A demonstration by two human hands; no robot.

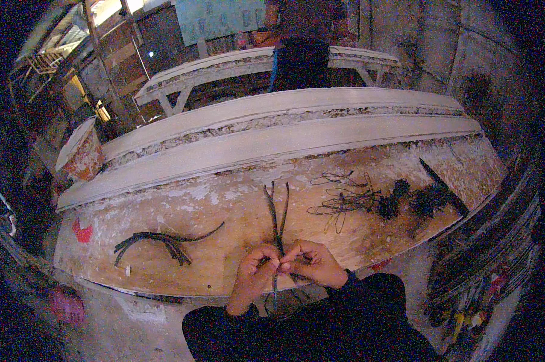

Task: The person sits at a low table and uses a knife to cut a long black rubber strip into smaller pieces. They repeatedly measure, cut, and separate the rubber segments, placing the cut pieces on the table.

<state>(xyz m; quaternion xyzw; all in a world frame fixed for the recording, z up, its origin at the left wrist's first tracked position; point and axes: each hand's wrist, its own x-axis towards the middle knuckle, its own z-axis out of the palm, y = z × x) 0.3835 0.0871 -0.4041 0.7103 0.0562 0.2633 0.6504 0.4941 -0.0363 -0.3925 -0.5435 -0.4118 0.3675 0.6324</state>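
Note:
My left hand [252,273] and my right hand [318,263] meet at the near edge of the wooden table, fingers pinched together. Between them they grip a bundle of thin dark strips [278,234], whose free ends fan out away from me across the board. Below my fingers a dark strand [275,287] hangs toward my lap. What the fingertips press on is too small to make out. To the left lies a loose pile of curved dark strips [158,236]. Thin dark wire loops [340,200] spread to the right, running into black tangled clumps [395,198].
A long dark flat bar [444,188] lies at the table's right. Long pale boards [284,140] run along the far side, with a stained bucket [84,154] at their left end. Beyond them a person in dark clothes [302,60] stands by another pale bench [209,66].

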